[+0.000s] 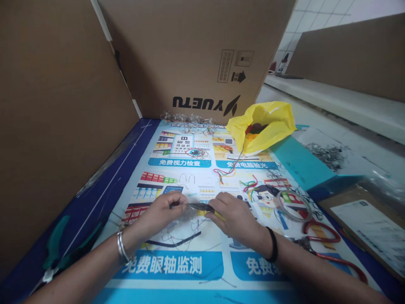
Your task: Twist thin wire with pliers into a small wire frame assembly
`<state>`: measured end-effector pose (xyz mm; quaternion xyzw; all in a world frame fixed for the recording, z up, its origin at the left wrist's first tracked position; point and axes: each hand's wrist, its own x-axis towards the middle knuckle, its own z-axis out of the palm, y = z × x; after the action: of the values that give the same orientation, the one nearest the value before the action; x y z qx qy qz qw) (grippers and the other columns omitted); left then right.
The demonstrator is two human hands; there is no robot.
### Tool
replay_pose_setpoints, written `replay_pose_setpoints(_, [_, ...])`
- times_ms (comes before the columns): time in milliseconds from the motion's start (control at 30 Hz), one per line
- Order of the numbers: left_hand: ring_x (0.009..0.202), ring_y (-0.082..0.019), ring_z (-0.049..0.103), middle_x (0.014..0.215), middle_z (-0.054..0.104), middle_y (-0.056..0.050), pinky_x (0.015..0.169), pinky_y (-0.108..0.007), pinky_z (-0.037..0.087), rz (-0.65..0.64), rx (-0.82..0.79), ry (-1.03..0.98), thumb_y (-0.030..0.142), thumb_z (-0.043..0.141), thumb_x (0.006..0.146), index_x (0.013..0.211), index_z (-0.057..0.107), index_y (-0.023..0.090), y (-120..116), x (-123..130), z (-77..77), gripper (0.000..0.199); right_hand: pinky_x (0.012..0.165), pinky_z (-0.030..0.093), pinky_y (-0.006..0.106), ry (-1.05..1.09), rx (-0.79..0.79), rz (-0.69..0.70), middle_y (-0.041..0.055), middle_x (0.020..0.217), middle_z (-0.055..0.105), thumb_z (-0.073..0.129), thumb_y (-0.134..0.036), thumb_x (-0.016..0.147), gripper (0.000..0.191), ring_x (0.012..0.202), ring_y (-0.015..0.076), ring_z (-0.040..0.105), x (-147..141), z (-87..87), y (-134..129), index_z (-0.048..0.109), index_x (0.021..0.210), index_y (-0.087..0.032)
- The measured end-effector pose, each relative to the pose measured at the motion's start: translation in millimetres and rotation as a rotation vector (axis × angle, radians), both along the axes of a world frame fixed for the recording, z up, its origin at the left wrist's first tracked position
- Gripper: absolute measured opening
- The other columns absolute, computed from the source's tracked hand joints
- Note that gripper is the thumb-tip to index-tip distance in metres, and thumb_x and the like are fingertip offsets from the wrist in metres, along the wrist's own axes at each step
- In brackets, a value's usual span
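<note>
Near the middle of the printed sheet (218, 249), my left hand (167, 207) is closed in a pinch on something small that I cannot make out. My right hand (232, 215) is wrapped round yellow-handled pliers (201, 206), whose dark jaws point left and reach my left fingertips. Thin wires and a clear, blurred piece lie or hang below my left fingers. A dark curved strip (177, 244) rests on the sheet under them. Red, green and yellow threads (223, 172) lie beyond my right hand.
Green-handled pliers (55, 249) lie at the left, red-handled cutters (319, 242) and a tape roll (292, 205) at the right. Further back are a yellow bag (281, 126), a wire pile (327, 155) and a turquoise box (300, 162). Cardboard walls (190, 55) stand behind and left.
</note>
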<state>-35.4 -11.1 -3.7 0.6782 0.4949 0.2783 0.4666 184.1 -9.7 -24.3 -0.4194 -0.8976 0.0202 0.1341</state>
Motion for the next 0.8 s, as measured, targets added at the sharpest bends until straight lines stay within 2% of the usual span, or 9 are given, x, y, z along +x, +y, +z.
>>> replay_pose_setpoints(167, [0.070, -0.014, 0.051, 0.073, 0.053, 0.000, 0.064, -0.025, 0.039, -0.068, 0.060, 0.068, 0.022, 0.049, 0.079, 0.070, 0.058, 0.018, 1.5, -2.9, 1.6, 0.013, 0.066, 0.037, 0.026, 0.023, -0.094, 0.046, 0.0035, 0.084, 0.056, 0.047, -0.040, 0.087, 0.023, 0.080, 0.0163, 0.050, 3.5, 3.6, 3.5, 0.057, 0.088, -0.019])
replay_pose_setpoints(333, [0.068, -0.013, 0.051, 0.073, 0.054, 0.002, 0.064, -0.024, 0.038, -0.188, 0.099, 0.117, 0.015, 0.047, 0.078, 0.072, 0.058, 0.018, 3.1, -4.9, 3.3, 0.013, 0.067, 0.036, 0.025, 0.022, -0.170, 0.189, 0.0042, 0.085, 0.054, 0.045, -0.040, 0.088, 0.024, 0.081, 0.0153, 0.049, 10.1, 12.2, 9.1, 0.056, 0.091, -0.018])
replay_pose_setpoints(533, [0.064, -0.012, 0.049, 0.069, 0.053, 0.001, 0.059, -0.023, 0.037, -0.213, 0.132, 0.185, 0.010, 0.044, 0.074, 0.067, 0.056, 0.018, 2.0, -3.7, 2.5, 0.016, 0.065, 0.033, 0.027, -0.164, -0.015, 0.172, 0.0040, 0.083, 0.052, 0.053, -0.039, 0.084, 0.020, 0.080, 0.0175, 0.046, 7.6, 16.6, 9.9, 0.055, 0.085, -0.019])
replay_pose_setpoints(800, [0.062, -0.012, 0.048, 0.068, 0.054, 0.001, 0.057, -0.023, 0.036, -0.207, 0.128, 0.215, 0.008, 0.044, 0.072, 0.067, 0.056, 0.018, 2.4, -4.6, -1.7, 0.017, 0.059, 0.029, 0.027, -0.235, 0.098, 0.165, 0.0032, 0.080, 0.051, 0.057, -0.039, 0.082, 0.019, 0.077, 0.0189, 0.045, 4.3, 15.0, 7.7, 0.053, 0.085, -0.021])
